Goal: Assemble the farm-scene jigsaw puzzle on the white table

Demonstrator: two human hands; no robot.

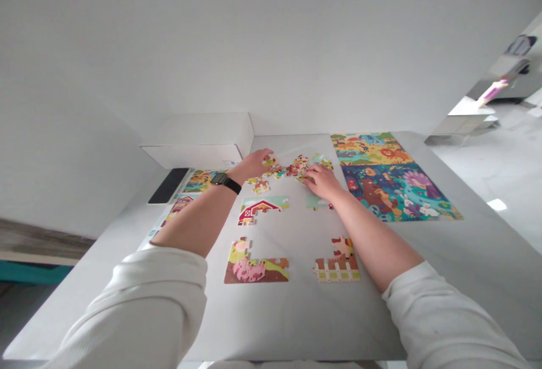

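Puzzle pieces (300,165), two hands (322,181), four joined sections (249,270)

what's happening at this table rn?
A person has both hands in the loose jigsaw pieces: left hand at the left end, right hand at the right. Whether either grips one is unclear. Nearer, the barn section, pig section and fence section lie apart, partly assembled.

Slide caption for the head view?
Left hand and right hand among loose puzzle pieces, with partly joined sections in the foreground.
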